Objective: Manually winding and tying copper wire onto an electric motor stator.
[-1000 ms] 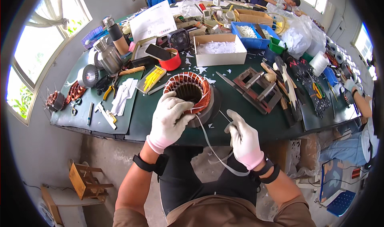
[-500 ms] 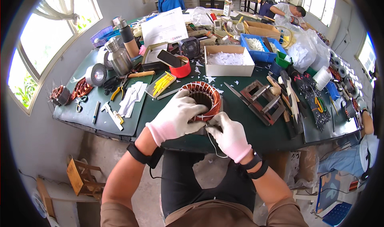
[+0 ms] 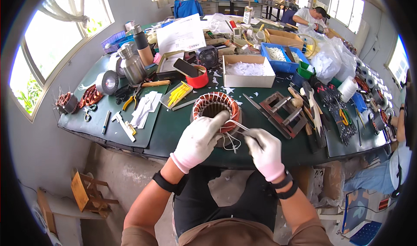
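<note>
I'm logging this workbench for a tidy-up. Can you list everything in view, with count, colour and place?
stator: one, copper windings in a grey core, near table edge
white cord: one, hanging from the stator's near side
cardboard box: one, white, behind the stator
red tub: one, left of the box
metal jig: one, grey, right of the stator
steel flask: one, silver, far left
pliers: one, yellow handles, left
green table: one
left hand: white glove, grip on the stator rim
right hand: white glove, pinching the cord
</note>
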Available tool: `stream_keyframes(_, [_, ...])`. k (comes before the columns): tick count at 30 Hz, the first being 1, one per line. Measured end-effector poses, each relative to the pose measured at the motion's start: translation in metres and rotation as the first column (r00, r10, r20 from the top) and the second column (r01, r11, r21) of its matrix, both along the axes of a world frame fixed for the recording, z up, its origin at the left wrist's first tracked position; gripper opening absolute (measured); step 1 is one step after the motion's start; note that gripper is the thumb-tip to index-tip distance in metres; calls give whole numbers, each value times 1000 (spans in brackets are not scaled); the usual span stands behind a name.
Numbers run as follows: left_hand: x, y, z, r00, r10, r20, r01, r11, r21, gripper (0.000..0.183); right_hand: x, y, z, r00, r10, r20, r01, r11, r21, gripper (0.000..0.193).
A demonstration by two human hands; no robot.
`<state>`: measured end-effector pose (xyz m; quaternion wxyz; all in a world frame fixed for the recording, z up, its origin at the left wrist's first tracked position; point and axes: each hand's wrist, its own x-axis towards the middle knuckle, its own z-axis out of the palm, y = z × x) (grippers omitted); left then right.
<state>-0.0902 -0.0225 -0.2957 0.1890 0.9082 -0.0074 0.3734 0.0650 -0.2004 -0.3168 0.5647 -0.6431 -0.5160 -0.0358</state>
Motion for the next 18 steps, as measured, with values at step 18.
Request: stream_keyframes(18, [3, 8, -12, 996, -61, 70, 54, 994, 97, 35, -26, -54, 60, 936, 161, 314, -214, 967, 139, 24])
